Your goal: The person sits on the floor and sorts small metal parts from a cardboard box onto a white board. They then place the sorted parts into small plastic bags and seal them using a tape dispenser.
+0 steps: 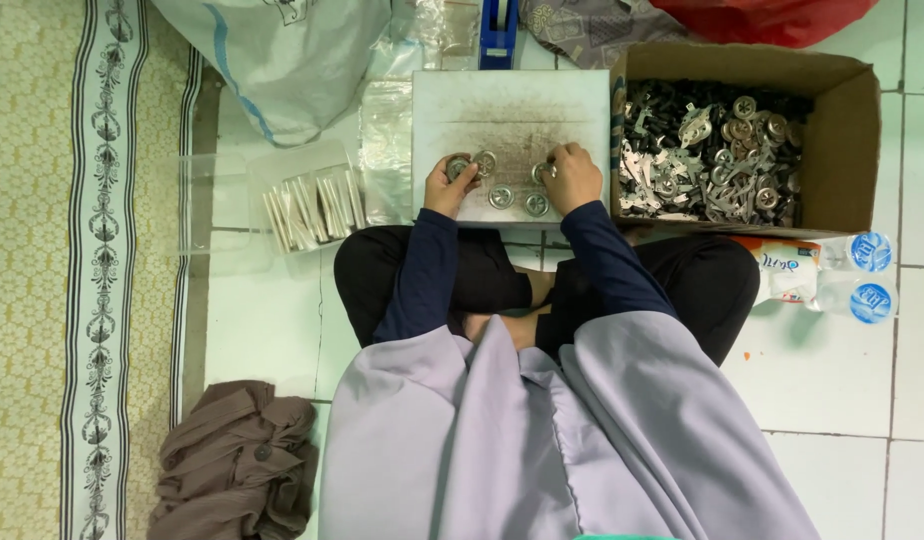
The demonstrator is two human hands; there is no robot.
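Sitting cross-legged at a white board (512, 100), the person's left hand (448, 187) pinches a round metal disc (458, 166); the right hand (572, 178) curls around another disc (542, 172), loose discs (518, 200) lying between them.

Hidden under the right hand (574, 178): part of a round metal piece (541, 172). Cut off at top edge: blue tool (498, 30). Too small to distinguish: parts in cardboard box (850, 140).

silver discs (501, 196) – white board (512, 100), brown box (842, 130), cream floral rug (42, 300)
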